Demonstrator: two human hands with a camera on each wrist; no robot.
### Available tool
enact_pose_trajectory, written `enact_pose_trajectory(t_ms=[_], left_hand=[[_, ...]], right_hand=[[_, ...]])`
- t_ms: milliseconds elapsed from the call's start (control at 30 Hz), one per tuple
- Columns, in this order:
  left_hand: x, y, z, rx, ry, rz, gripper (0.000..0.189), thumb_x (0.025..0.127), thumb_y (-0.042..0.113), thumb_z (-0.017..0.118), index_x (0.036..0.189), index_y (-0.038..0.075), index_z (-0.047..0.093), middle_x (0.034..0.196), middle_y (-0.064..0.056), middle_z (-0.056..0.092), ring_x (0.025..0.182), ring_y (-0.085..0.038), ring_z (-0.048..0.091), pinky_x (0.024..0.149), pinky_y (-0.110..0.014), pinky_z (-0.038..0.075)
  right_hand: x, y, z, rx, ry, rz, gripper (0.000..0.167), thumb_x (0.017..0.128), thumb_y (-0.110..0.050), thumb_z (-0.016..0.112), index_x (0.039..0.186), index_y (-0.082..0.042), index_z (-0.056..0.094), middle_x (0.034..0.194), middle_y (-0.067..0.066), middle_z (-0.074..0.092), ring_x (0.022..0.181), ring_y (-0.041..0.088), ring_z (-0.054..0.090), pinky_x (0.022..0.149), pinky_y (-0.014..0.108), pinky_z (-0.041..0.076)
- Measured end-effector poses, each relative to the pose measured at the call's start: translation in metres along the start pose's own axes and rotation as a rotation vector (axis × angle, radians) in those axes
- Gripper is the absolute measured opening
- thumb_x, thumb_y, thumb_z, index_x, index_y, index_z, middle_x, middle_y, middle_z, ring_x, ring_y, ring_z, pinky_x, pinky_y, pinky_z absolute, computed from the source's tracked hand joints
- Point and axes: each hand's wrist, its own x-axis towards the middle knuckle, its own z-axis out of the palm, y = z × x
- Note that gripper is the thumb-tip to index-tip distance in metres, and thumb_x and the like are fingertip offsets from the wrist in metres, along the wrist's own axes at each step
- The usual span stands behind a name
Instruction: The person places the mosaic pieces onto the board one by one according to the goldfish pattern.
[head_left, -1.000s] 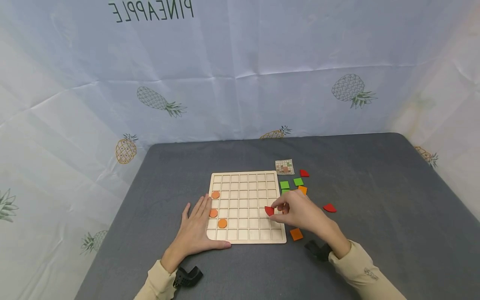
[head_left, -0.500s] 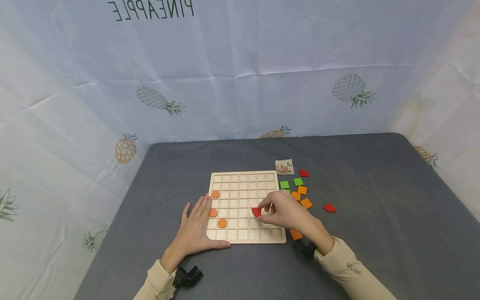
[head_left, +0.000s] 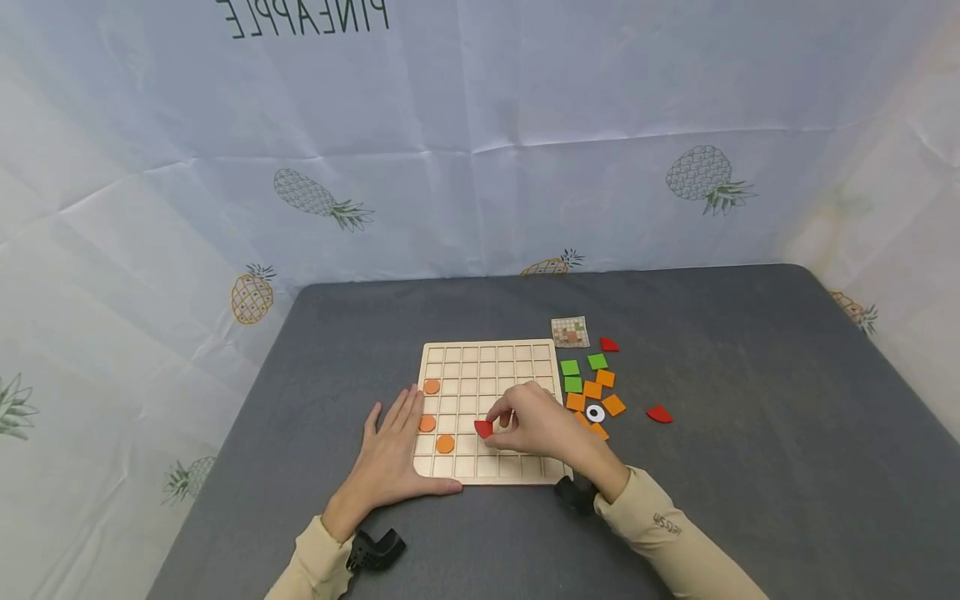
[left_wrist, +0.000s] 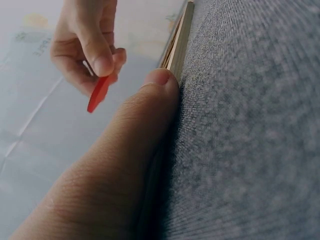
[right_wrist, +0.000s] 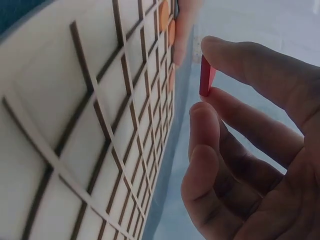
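Between thumb and index finger, my right hand (head_left: 538, 423) pinches a red quarter-circle piece (head_left: 483, 429). In the right wrist view this red piece (right_wrist: 205, 77) stands edge-on, apart from the gridded wooden board (head_left: 487, 353). My left hand (head_left: 385, 467) rests with straight fingers along the board's left side. Its thumb (left_wrist: 150, 107) lies at the near edge. Orange discs sit in cells on the left of the board: an upper disc (head_left: 432, 387), a middle disc (head_left: 427, 423) by my left fingers, and a lower disc (head_left: 445, 443). My right hand hides part of the grid.
Right of the board lie several orange squares (head_left: 613, 406), green squares (head_left: 570, 367) and a white ring (head_left: 595, 413). Red quarter-circle pieces lie farther right (head_left: 659, 414) and behind (head_left: 609, 344). A small patterned card (head_left: 570, 332) is by the board's back right corner.
My right hand has carried the red quarter-circle piece leftward over the board, uncovering the white ring and orange squares on the right. My left hand has stayed in place.
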Motion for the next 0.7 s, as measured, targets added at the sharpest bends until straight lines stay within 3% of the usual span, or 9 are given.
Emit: enact_pose_trajectory(t_ms=[167, 333, 700], left_hand=[[0.0, 0.0, 0.0, 0.003, 0.004, 0.005, 0.147, 0.068, 0.085, 0.079, 0.171, -0.004, 0.023, 0.181, -0.021, 0.023, 0.168, -0.042, 0.027, 0.129, -0.076, 0.016], [0.0, 0.0, 0.0, 0.006, 0.008, 0.012, 0.146, 0.068, 0.085, 0.079, 0.171, -0.004, 0.024, 0.181, -0.021, 0.024, 0.168, -0.042, 0.027, 0.128, -0.076, 0.016], [-0.001, 0.0, 0.0, 0.004, 0.018, 0.02, 0.146, 0.069, 0.085, 0.079, 0.17, -0.005, 0.025, 0.18, -0.022, 0.024, 0.168, -0.042, 0.027, 0.128, -0.076, 0.016]], right_hand=[[0.008, -0.002, 0.012, 0.036, -0.038, -0.009, 0.013, 0.085, -0.006, 0.089, 0.096, -0.001, 0.086, 0.073, 0.0, 0.073, 0.061, 0.001, 0.05, 0.058, 0.016, 0.043], [0.012, -0.003, 0.022, 0.041, -0.048, -0.023, 0.007, 0.085, -0.003, 0.086, 0.091, 0.0, 0.084, 0.063, -0.004, 0.059, 0.058, 0.001, 0.042, 0.055, 0.016, 0.034], [0.018, -0.003, 0.032, 0.073, -0.032, 0.02, 0.01, 0.084, -0.003, 0.089, 0.091, 0.001, 0.083, 0.063, -0.006, 0.052, 0.058, 0.004, 0.043, 0.056, 0.017, 0.031]])
